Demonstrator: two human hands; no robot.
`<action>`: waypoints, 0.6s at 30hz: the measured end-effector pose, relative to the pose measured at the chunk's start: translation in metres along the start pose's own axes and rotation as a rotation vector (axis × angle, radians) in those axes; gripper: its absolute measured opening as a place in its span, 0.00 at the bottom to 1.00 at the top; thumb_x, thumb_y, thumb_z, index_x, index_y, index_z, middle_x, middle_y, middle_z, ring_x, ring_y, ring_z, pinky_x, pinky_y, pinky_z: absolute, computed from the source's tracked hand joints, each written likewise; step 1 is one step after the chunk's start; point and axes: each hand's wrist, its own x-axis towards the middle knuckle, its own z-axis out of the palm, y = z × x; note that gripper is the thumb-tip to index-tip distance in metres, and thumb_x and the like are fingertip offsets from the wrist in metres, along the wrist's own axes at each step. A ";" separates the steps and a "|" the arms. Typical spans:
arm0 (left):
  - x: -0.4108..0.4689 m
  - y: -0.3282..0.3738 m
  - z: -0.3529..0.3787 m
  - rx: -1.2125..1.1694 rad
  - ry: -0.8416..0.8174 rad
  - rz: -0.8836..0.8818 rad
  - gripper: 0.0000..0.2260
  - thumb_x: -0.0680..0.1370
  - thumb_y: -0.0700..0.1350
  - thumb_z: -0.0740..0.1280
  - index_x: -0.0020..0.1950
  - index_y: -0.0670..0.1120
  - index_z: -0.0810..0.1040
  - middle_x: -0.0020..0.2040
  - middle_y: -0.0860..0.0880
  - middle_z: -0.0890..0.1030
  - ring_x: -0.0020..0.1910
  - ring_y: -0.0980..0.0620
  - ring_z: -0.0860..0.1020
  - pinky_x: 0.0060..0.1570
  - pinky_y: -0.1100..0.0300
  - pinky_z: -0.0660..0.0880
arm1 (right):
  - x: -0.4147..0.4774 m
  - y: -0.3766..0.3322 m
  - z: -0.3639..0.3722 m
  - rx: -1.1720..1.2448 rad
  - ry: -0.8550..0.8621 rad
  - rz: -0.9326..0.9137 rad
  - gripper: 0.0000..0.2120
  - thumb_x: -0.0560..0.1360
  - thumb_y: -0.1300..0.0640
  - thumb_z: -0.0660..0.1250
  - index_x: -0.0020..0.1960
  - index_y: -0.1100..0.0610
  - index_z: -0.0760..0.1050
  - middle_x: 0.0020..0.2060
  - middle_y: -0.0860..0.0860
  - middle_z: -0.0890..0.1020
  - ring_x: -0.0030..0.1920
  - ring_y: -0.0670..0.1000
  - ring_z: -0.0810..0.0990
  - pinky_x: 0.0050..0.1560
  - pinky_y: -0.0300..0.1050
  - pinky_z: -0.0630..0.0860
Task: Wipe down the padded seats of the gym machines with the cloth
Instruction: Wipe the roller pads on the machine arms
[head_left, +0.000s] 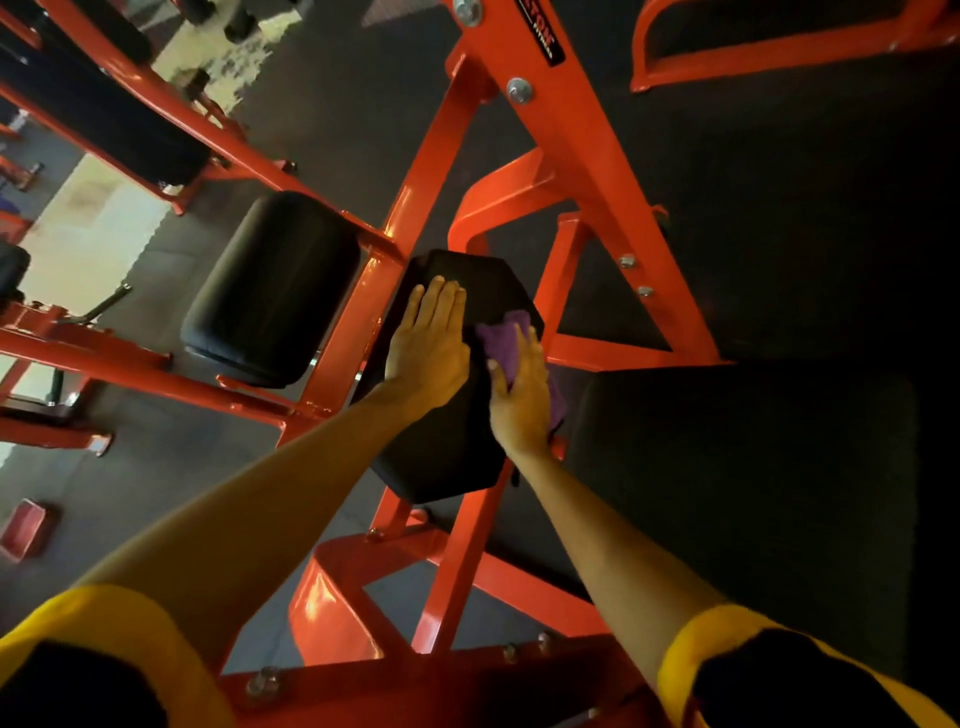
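A black padded seat with angled corners sits on an orange machine frame at the centre of the view. My left hand lies flat on the seat's left side with straight fingers. My right hand presses a purple cloth against the seat's right edge, the thumb curled round the cloth. Part of the cloth is hidden under that hand.
A rounded black pad stands to the left on the same frame. A large dark pad fills the right. Orange bars cross below the seat and at the left. A long black bench pad lies at the upper left, over dark rubber flooring.
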 end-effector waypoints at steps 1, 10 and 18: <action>0.002 0.002 0.001 0.039 0.012 0.005 0.32 0.84 0.50 0.55 0.82 0.37 0.45 0.83 0.38 0.49 0.82 0.41 0.46 0.80 0.45 0.43 | 0.011 0.007 -0.002 0.046 0.009 0.083 0.28 0.82 0.47 0.61 0.79 0.57 0.64 0.78 0.56 0.67 0.79 0.57 0.64 0.79 0.55 0.59; 0.009 0.011 0.012 0.202 0.069 0.013 0.30 0.85 0.53 0.46 0.82 0.37 0.45 0.82 0.38 0.48 0.82 0.39 0.46 0.79 0.39 0.44 | 0.089 -0.029 0.001 -0.054 0.040 -0.020 0.28 0.80 0.51 0.67 0.76 0.61 0.68 0.74 0.58 0.73 0.75 0.57 0.70 0.77 0.50 0.63; 0.013 0.012 0.018 0.156 0.064 -0.033 0.31 0.84 0.54 0.45 0.81 0.38 0.40 0.82 0.39 0.44 0.82 0.41 0.43 0.79 0.41 0.40 | 0.119 0.014 -0.015 0.088 -0.105 0.335 0.31 0.76 0.28 0.63 0.70 0.48 0.76 0.62 0.51 0.83 0.65 0.55 0.79 0.62 0.47 0.75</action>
